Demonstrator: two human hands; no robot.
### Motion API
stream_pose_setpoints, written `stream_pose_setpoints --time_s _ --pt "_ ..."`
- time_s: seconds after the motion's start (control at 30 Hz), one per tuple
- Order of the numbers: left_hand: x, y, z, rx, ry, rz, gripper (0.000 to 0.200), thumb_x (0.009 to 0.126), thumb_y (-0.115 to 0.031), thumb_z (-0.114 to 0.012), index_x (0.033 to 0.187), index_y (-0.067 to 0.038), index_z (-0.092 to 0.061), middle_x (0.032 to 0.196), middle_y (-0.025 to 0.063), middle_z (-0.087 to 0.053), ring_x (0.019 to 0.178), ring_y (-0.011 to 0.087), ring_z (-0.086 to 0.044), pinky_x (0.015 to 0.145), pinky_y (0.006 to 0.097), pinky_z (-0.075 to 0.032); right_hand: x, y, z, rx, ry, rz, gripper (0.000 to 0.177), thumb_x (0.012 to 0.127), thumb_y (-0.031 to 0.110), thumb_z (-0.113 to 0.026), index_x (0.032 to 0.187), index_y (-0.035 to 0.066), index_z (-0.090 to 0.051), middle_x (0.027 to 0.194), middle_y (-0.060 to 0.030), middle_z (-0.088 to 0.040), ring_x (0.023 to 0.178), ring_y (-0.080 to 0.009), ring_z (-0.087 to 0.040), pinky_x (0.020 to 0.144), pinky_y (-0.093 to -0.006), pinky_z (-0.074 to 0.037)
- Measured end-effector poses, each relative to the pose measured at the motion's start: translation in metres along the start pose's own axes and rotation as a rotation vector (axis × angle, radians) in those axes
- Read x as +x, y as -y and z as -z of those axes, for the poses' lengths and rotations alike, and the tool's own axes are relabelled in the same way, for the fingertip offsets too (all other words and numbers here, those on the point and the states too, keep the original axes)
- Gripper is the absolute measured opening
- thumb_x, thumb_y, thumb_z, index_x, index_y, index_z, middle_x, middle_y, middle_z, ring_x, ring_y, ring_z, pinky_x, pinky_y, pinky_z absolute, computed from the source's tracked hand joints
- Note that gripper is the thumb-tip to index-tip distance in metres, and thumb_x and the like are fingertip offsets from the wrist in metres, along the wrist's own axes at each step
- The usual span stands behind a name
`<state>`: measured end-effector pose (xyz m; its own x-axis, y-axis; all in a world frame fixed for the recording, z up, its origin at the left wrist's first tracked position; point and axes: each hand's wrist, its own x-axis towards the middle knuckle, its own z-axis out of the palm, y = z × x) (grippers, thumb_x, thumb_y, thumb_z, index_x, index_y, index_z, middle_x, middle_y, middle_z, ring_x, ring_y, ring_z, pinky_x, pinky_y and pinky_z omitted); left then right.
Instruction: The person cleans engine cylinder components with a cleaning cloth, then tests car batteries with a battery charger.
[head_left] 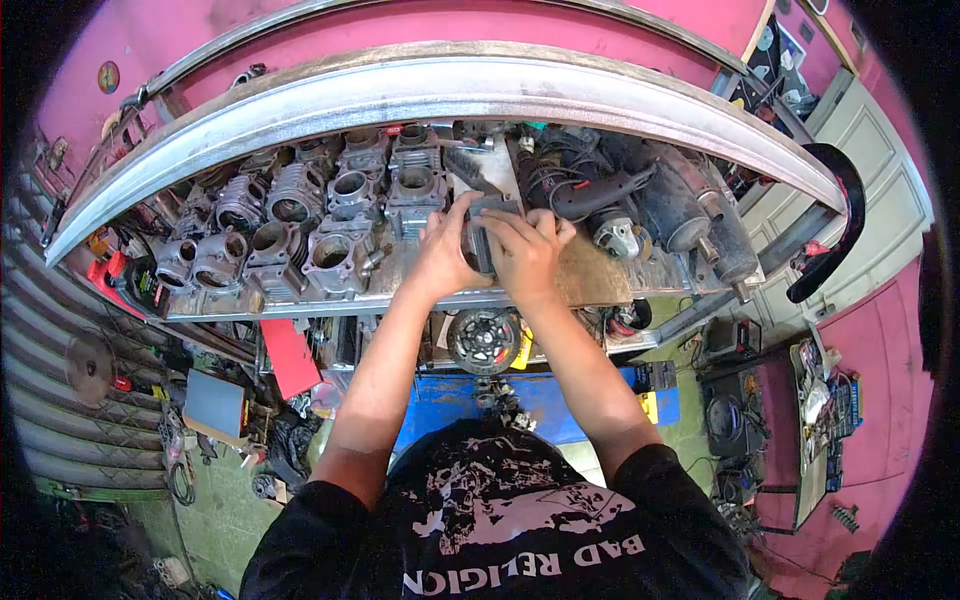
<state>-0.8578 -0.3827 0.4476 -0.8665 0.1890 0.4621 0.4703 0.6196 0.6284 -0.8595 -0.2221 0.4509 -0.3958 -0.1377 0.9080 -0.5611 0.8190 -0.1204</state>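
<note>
On the shelf's front part, my left hand (442, 252) and my right hand (527, 252) are close together, fingers curled around a dark, flat-sided part (482, 248). My left hand grips it from the left and my right hand from the right. The fingers cover much of it, so its exact kind is not clear. Just behind my left hand stands a metal engine cylinder block (415, 187) with a round bore. Another cylinder block (338, 255) sits farther left. A piece of brown board (595, 275) lies right of my right hand.
Several more cylinder blocks (220, 258) crowd the shelf's left side. To the right lie a black power tool (610, 195), a grey metal piece (618, 238) and dark canisters (675, 215). A pale beam (450, 80) arches across behind. Below is a round disc-like part (483, 340).
</note>
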Motion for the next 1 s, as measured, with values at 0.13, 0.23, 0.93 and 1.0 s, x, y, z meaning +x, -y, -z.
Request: stream_pose_setpoints --time_s 0.13,0.23,0.93,1.0 --pt "0.001 -0.002 0.001 0.014 0.05 0.091 0.118 0.051 -0.025 -0.095 0.154 -0.026 -0.037 0.13 0.0155 -0.063 0.118 0.0422 -0.054 0.104 0.0523 -0.043 -0.036 0.012 0.022 -0.057 0.098 -0.044 0.022 0.076 0.016 -0.081 0.095 0.028 -0.08 0.099 0.0126 -0.077 0.083 -0.017 -0.054 0.086 -0.0412 -0.031" --pt "-0.002 -0.002 -0.001 0.003 0.036 0.084 0.115 0.053 -0.024 -0.094 0.154 -0.026 -0.038 0.129 0.0148 -0.064 0.118 0.0422 -0.054 0.104 0.0518 -0.044 -0.05 0.016 0.037 0.025 0.084 -0.008 0.022 0.079 0.013 -0.078 0.096 0.027 -0.078 0.093 0.0122 -0.074 0.081 -0.017 -0.054 0.083 -0.0418 -0.031" --pt "-0.01 -0.007 0.0 0.058 -0.004 0.009 0.112 0.049 -0.024 -0.095 0.148 -0.023 -0.043 0.15 0.0067 -0.051 0.126 0.0401 -0.05 0.102 0.0575 -0.041 -0.067 0.032 0.034 -0.136 0.147 -0.075 0.033 0.077 0.007 -0.07 0.105 0.024 -0.074 0.106 0.0016 -0.066 0.103 -0.028 -0.055 0.09 -0.0485 -0.034" --pt "-0.01 -0.004 0.0 0.022 0.004 -0.004 0.114 0.048 -0.023 -0.095 0.149 -0.023 -0.043 0.151 0.0064 -0.05 0.127 0.0399 -0.049 0.103 0.0581 -0.04 -0.044 0.017 0.021 -0.172 0.069 -0.088 0.033 0.077 0.007 -0.07 0.106 0.023 -0.073 0.108 0.0024 -0.066 0.105 -0.0278 -0.055 0.092 -0.0486 -0.034"
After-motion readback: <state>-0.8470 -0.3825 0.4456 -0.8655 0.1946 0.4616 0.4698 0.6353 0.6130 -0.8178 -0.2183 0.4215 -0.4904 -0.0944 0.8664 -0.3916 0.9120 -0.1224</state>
